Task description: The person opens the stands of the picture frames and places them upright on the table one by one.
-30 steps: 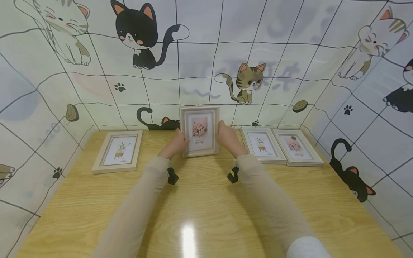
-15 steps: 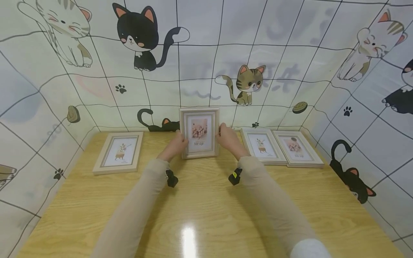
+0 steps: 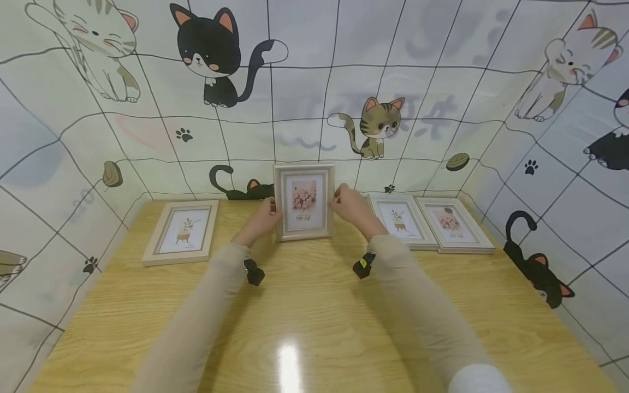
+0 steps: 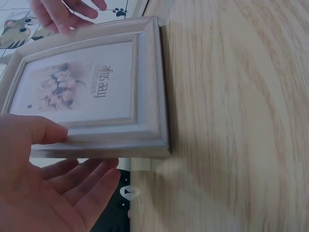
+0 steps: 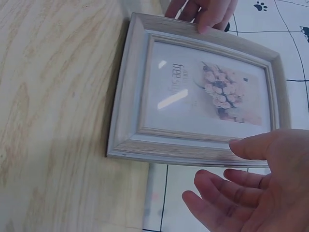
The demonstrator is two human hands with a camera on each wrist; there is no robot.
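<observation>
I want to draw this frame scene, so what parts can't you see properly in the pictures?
- Back of the standing frame: hidden in every view, so its prop is unseen.
- Small print under the flowers: too small in the head view, blurred in the wrist views.
- Left hand: cut off by the left wrist picture's edge.
- Right hand: cut off by the right wrist picture's edge.
- Frame at far right: its picture is too small.

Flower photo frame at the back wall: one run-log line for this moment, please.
flower photo frame: upright on table | left hand: at left edge, thumb on front | right hand: at right edge | three frames flat
</observation>
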